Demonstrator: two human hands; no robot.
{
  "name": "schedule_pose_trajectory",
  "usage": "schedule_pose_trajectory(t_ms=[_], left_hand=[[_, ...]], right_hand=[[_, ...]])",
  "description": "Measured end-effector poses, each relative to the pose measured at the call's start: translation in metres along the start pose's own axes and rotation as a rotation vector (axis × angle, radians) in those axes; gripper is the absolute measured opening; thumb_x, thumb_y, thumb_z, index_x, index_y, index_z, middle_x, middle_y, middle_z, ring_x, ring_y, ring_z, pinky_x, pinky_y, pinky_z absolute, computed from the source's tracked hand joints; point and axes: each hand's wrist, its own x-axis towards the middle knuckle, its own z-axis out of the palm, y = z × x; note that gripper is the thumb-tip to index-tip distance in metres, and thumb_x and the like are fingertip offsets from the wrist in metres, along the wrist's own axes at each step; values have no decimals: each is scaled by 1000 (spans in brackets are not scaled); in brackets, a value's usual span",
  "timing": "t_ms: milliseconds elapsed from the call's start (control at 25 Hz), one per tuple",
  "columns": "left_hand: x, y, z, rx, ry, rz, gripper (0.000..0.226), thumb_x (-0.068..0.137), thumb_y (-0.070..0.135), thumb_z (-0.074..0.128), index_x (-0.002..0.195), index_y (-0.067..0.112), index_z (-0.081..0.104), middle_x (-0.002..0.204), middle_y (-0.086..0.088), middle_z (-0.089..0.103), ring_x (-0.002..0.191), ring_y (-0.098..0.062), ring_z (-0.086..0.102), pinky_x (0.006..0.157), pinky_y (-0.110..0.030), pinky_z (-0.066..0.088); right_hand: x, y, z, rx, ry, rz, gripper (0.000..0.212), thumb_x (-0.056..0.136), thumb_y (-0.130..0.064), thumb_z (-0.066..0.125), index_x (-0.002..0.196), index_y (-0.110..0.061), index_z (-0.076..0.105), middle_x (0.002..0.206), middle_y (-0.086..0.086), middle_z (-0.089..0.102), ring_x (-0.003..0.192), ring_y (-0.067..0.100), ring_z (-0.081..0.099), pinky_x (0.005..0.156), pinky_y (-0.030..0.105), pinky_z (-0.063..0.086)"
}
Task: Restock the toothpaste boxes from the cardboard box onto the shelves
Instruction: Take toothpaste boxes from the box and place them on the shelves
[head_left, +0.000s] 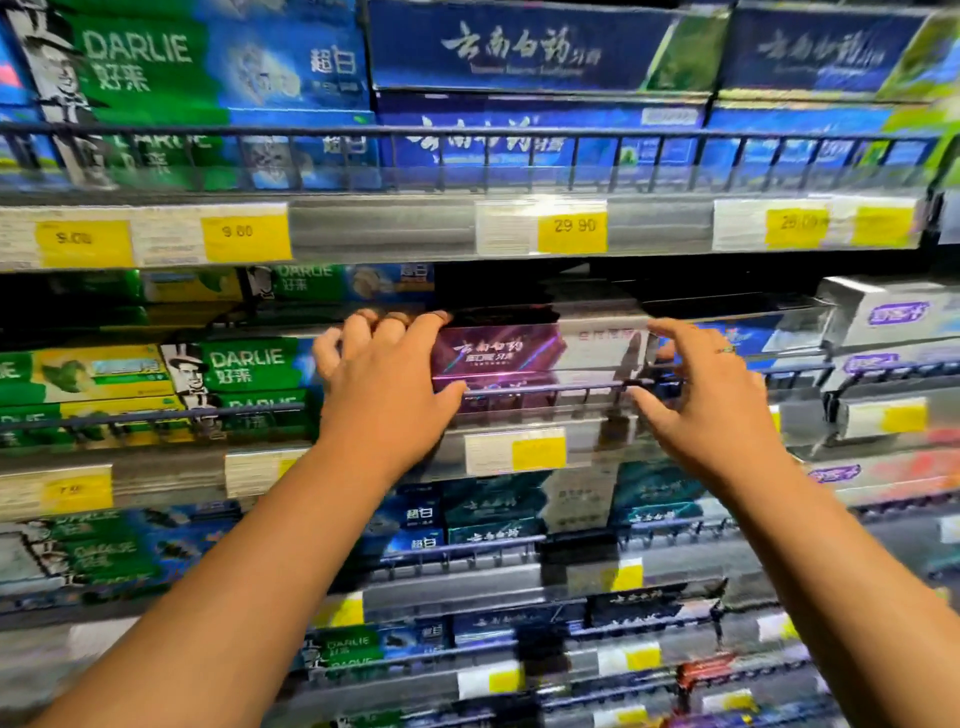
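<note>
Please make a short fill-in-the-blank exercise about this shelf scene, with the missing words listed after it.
1. Both hands, the left hand and the right hand, hold a long purple and silver toothpaste box at its two ____.
2. The yellow price tag on the shelf edge above the box reads ____.
3. The green toothpaste boxes to the left of the hands carry the brand name ____.
4. A ring is on a finger of the ____ hand.

Missing words: ends; 29.90; DARLIE; right
</note>
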Motion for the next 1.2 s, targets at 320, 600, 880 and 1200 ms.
schedule_pose_trajectory(t_ms=[320,600,880,1200], left_hand=[[-41,35,18,-466,96,-255,57,83,34,68,135,30,43,134,1,42,123,-22,44,102,-41,41],[-44,48,17,-679,42,-364,72,82,35,69,143,34,30,117,19,44,130,-17,39,109,-42,35],[-45,43,12,-711,20,-408,65,82,37,68,138,37,35,119,20,47,131,-14,38,110,-49,31],[-50,37,18,-752,-7,-411,63,70,55,58,129,49,38,114,26,46,130,-8,42,110,-51,32]], right_hand=[[2,21,8,128,43,-44,53,76,-28,71,126,-27,50,111,11,53,103,36,51,88,47,44],[21,7,1,-123,60,-205,50,76,-29,70,123,-34,55,136,2,44,125,33,25,97,50,22],[31,6,2,-185,61,-198,46,79,-19,69,120,-32,56,122,5,57,116,38,36,93,47,21],[35,4,-4,-168,-20,-183,45,84,-25,66,124,-38,50,119,3,58,114,33,35,96,46,20]])
